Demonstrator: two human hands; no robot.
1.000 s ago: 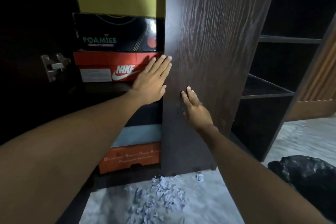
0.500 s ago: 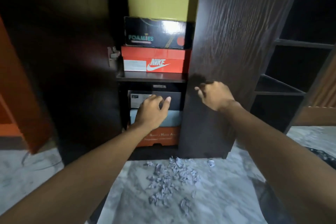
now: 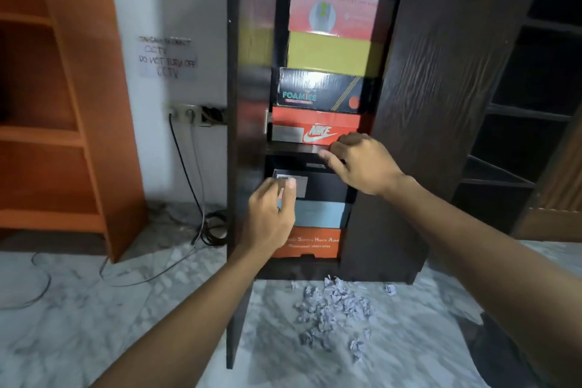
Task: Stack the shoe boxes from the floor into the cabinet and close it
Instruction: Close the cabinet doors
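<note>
Shoe boxes [image 3: 318, 132] stacked inside cabinet [image 3: 419, 104]

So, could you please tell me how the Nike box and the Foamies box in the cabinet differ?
The Nike box is red-orange with a white swoosh; the Foamies box is black with teal lettering. The Nike box rests directly on the shelf; the Foamies box sits on top of it. The Nike box carries a pale label at its left end; the Foamies box shows a red dot at its right. Both lie flat, ends facing out.
</note>
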